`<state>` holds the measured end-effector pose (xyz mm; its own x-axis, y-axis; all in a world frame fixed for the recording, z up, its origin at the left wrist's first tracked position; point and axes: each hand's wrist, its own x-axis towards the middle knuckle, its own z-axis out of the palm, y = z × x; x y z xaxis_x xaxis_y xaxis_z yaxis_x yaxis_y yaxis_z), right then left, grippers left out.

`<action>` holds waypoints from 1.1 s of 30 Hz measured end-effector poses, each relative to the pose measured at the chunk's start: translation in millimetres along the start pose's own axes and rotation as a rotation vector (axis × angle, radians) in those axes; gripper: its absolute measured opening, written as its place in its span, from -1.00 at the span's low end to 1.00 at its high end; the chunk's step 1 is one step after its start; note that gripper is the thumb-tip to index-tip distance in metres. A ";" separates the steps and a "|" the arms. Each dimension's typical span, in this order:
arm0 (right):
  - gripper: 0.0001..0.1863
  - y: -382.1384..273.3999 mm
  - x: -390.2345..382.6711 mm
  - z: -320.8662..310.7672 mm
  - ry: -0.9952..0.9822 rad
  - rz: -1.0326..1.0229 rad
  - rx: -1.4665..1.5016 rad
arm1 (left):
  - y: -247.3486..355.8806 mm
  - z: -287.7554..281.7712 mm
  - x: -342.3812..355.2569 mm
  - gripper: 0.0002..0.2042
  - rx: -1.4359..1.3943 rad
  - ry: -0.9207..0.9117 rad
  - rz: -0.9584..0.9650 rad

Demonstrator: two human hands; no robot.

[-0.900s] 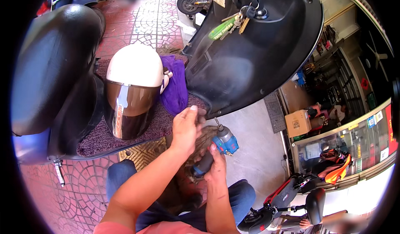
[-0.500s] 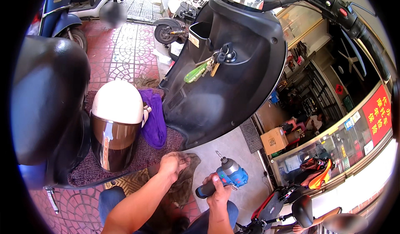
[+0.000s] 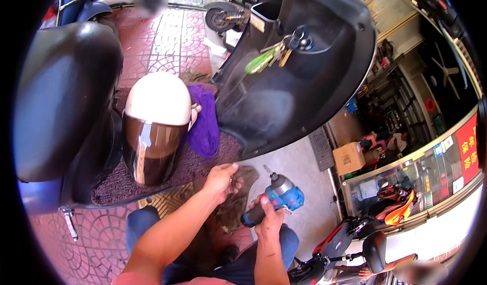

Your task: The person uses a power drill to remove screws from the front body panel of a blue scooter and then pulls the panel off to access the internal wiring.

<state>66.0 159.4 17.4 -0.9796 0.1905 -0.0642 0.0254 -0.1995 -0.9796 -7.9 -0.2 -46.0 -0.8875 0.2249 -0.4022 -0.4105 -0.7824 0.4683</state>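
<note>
right hand (image 3: 269,219): grips blue drill (image 3: 288,195) | left hand (image 3: 219,181): near floorboard mat (image 3: 110,189) | white helmet (image 3: 158,99): beside purple cloth (image 3: 205,127)

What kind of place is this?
Probably just outside a shop, maybe one that fixes scooters: there's a big scooter right here, a glass display case and a blue power drill in the right hand.

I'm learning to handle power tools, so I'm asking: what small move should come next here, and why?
Perhaps the right hand should tilt the blue power driver to check its bit: the bit points upward, apart from the black front panel, and whether it carries a screw is too small to tell.
</note>
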 end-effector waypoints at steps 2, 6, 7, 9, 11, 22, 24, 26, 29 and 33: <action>-0.66 7.7 -1.1 -5.4 -0.005 -0.011 0.000 | -3.4 -7.2 -0.5 -0.77 0.049 0.013 -0.005; -0.57 23.1 5.0 -36.1 0.189 -0.478 -0.247 | -13.5 -12.6 -3.5 -0.79 0.081 0.115 -0.080; -0.52 15.9 4.2 -43.9 0.137 -0.506 -0.265 | -10.1 -10.6 -12.2 -0.82 0.096 0.169 -0.116; -0.40 -2.8 9.5 -32.3 0.067 -0.546 -0.145 | -12.0 -10.9 -10.6 -0.81 0.065 0.207 -0.141; -0.38 -8.3 21.8 -35.5 -0.075 -0.482 -0.037 | -16.7 -20.2 -10.9 -0.76 0.080 0.205 -0.132; -0.55 -5.5 36.8 -75.8 0.103 0.068 0.441 | -68.6 -23.2 3.6 -0.68 0.276 0.125 -0.289; -0.55 -19.6 41.2 -87.1 0.133 0.093 0.496 | -78.8 -8.5 8.8 -0.72 0.295 0.119 -0.383; -0.55 -26.6 35.4 -90.3 0.186 0.208 0.532 | -85.2 -2.6 7.3 -0.75 0.326 0.122 -0.467; -0.64 -52.3 27.8 -90.1 0.315 0.433 0.643 | -95.9 -2.9 -8.7 -0.76 0.338 0.198 -0.592; -0.76 -91.2 21.1 -111.1 0.442 0.708 0.806 | -92.7 58.0 -73.7 -0.73 0.369 0.468 -0.720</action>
<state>65.2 288.4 84.3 -0.6381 0.0786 -0.7660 0.2499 -0.9198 -0.3026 83.5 89.4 -14.2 -0.2517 0.2644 -0.9310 -0.9405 -0.2936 0.1709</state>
